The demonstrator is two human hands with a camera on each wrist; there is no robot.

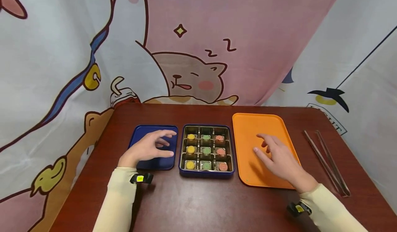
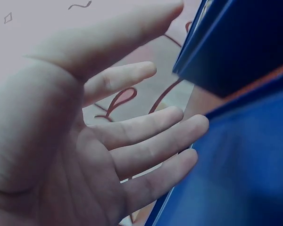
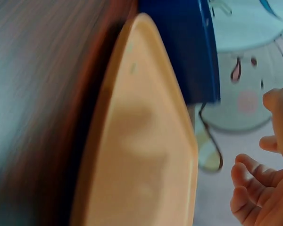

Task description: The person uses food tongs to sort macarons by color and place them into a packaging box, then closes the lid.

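Between the two hands stands a blue box (image 1: 207, 174) with a gold divided insert, its compartments holding yellow, green and pink round pieces in columns. My left hand (image 1: 151, 146) hovers over a small blue tray (image 1: 156, 164) left of the box, fingers loosely bent and holding nothing. In the left wrist view its fingers (image 2: 151, 155) are spread near the blue tray's edge. My right hand (image 1: 280, 159) is over an orange tray (image 1: 248, 128) right of the box, thumb and fingers apart, nothing between them. The right wrist view shows its fingertips (image 3: 243, 172) beside the orange tray.
Metal tongs (image 1: 328, 166) lie on the dark wooden table (image 1: 192, 204) to the right of the orange tray. A cartoon-printed curtain (image 1: 263, 35) hangs behind the table and along both sides. Each wrist wears a black strap with a yellow label.
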